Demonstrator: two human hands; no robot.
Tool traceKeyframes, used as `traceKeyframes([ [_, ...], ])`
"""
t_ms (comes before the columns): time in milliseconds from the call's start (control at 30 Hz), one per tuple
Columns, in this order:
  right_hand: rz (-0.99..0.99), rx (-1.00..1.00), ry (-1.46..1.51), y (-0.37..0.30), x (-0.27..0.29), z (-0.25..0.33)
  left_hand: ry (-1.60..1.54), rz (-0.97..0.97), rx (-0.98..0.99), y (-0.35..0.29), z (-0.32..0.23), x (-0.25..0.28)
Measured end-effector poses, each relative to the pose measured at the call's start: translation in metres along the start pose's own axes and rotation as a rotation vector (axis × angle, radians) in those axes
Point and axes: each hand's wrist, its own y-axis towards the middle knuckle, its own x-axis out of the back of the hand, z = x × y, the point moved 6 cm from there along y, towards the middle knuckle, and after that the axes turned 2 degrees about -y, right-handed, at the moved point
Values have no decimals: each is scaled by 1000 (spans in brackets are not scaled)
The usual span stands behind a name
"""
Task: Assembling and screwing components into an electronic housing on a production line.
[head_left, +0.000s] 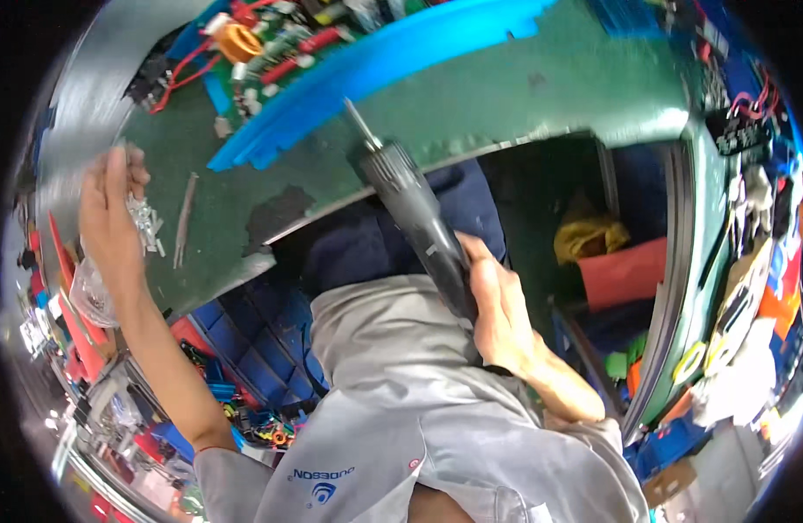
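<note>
My right hand (499,305) is wrapped round a black electric screwdriver (412,200). Its metal bit points up and to the left, toward a long blue plastic edge (366,74) on the green work surface. Over at the left side of that surface, my left hand (114,205) has its fingers curled together; whatever is between them is too small and blurred to make out. Small silvery pieces, perhaps screws (147,222), lie right beside this hand. A thin pair of tweezers (185,220) rests a little to their right.
Beyond the blue edge stands a circuit board (266,65) with red and orange parts and wires. A clear plastic bag (92,295) hangs by my left forearm. The bench's front edge curves round my lap. At the right are a yellow cloth (590,237) and a pink sheet (626,275).
</note>
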Motion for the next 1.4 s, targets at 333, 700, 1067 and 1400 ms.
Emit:
traceKeyframes([
  [333, 16, 23, 26, 8, 7, 9, 10, 382, -273, -6, -121, -111],
  [700, -16, 77, 10, 15, 9, 13, 698, 377, -972, -24, -159, -140],
  [1067, 439, -335, 748, 20, -20, -13, 424, 489, -644, -2, -130, -135],
  [1400, 357, -384, 785, 12, -19, -10, 313, 654, -587, -10, -138, -131],
])
